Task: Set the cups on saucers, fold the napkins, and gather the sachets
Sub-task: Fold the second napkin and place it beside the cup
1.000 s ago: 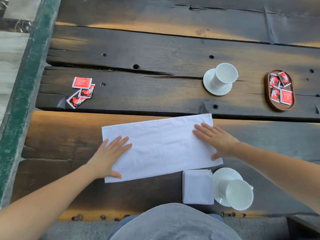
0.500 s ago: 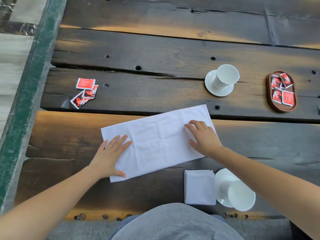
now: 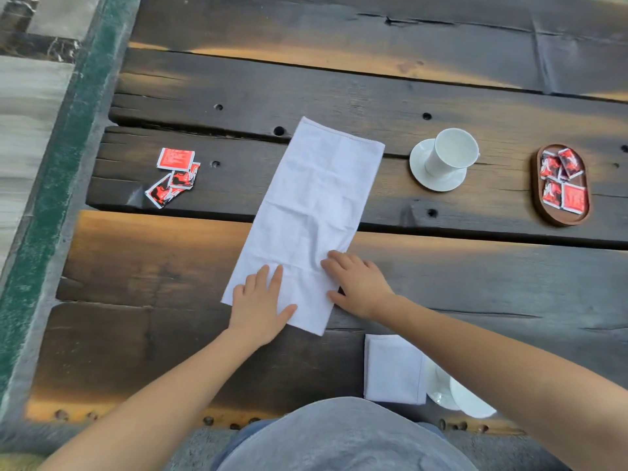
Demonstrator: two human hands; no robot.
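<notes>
Both flat open hands, left hand (image 3: 259, 300) and right hand (image 3: 357, 283), press the napkin (image 3: 307, 205) between loose sachets (image 3: 173, 176) and cup (image 3: 448, 157).

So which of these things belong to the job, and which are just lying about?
Job:
long napkin
folded napkin
far cup on saucer
near cup
loose sachets
tray of sachets

Lying about:
nothing else on the table

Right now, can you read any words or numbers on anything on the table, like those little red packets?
No text can be read anywhere.
Loose red sachets on the left: pale print on the top one, too blurred to read.
Red sachets in the wooden tray: faint marks, too small to read.
White napkin, folded napkin, cup and saucer: no writing seen.
</notes>
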